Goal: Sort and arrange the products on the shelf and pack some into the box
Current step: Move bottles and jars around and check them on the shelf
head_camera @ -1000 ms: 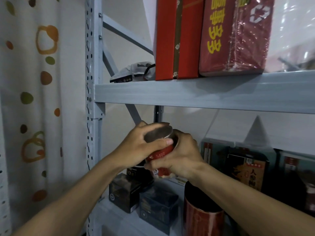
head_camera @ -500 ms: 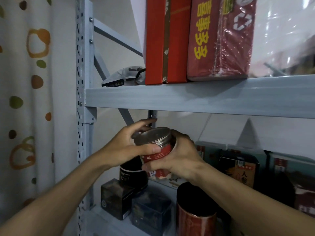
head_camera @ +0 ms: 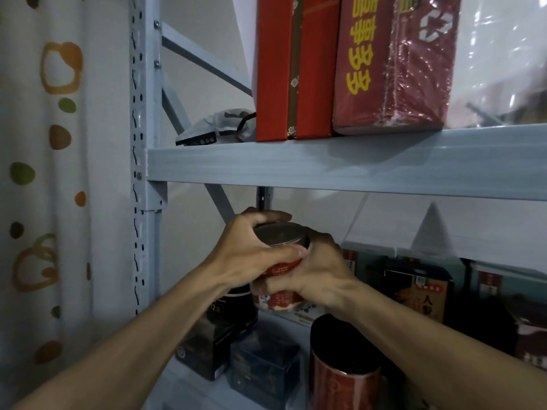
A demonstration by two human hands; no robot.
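Below the grey shelf beam (head_camera: 340,167), left hand (head_camera: 251,255) clamps the red tin's (head_camera: 279,269) lid; right hand (head_camera: 319,276) grips its body, probably steadying it for twisting.

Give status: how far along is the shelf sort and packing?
Looks done: red boxes stand upright on the upper shelf. In hand: left hand grips the lid, right hand the body of a red jar. Left: placing the jar; no packing box in view.
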